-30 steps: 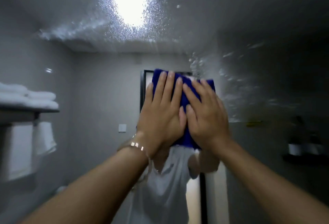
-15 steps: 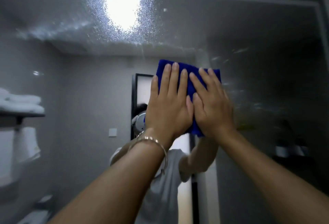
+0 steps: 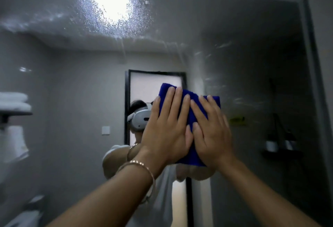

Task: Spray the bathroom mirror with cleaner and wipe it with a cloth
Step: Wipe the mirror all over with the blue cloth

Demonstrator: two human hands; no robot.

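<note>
1. We've got both hands flat: left hand [image 3: 167, 129] & right hand [image 3: 212, 133], fingers straight, pressing the blue cloth [image 3: 191, 116] onto the mirror [image 3: 252, 46], approx mid-glass, right of centre.
2. Our call: even pressure, overlapping passes, then work up to the droplets [image 3: 111, 10] near the top edge.
3. Cloth looks folded, soft, prob. absorbent. Glass is smooth & hard, w/ wet streaks [image 3: 225, 44] upper right.

Left hand [image 3: 165, 133] and right hand [image 3: 213, 136] flat, side by side.
</note>
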